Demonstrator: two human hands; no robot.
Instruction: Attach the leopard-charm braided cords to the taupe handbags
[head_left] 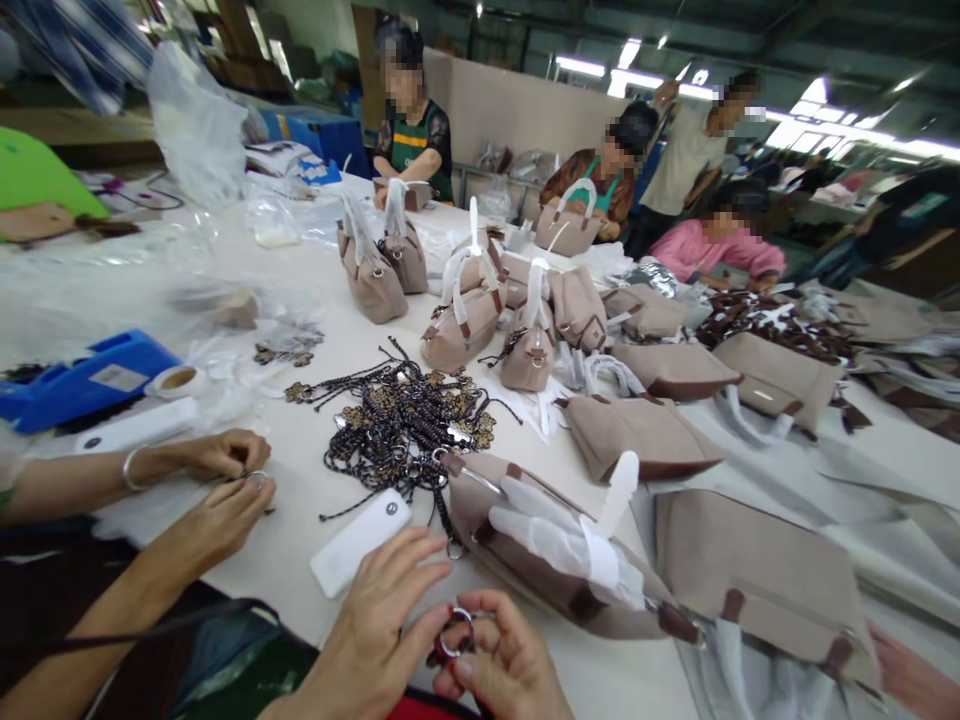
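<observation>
At the bottom centre my right hand (506,655) pinches a silver ring (456,632) with something dark red on it. My left hand (386,615) is beside it, its fingers apart and its thumb close to the ring; whether the thumb touches it is unclear. A taupe handbag (540,560) with wrapped handles lies just beyond my right hand. Above my left hand lies a white rectangular device (361,542). Behind it is a pile of black braided cords (397,415) with gold flower-shaped pieces.
Many taupe bags (637,437) cover the table's middle and right. At the left, a co-worker's hands (232,480) work near a tape roll (178,381) and a blue holder (90,380). Other people sit across the table. A blurred hand (911,675) shows at the right edge.
</observation>
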